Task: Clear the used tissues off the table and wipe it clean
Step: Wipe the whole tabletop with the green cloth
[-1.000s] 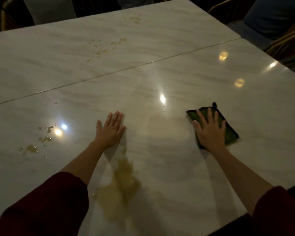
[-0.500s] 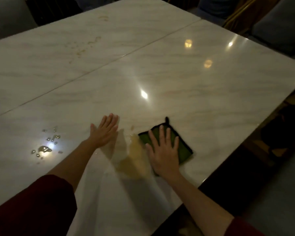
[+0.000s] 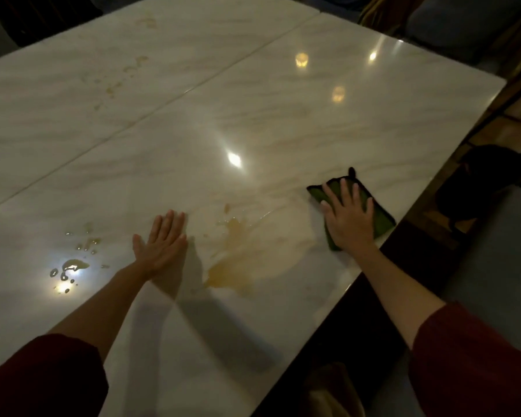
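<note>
My right grip (image 3: 349, 224) lies spread flat, pressing the green cloth (image 3: 384, 219) onto the table (image 3: 283, 115) near its right edge. My left grip (image 3: 163, 245) rests flat, fingers together, just left of the brown spill (image 3: 238, 266).

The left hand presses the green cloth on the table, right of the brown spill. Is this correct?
No. In the head view the right hand presses the green cloth, right of the brown spill; the left hand lies flat on the table.
</note>
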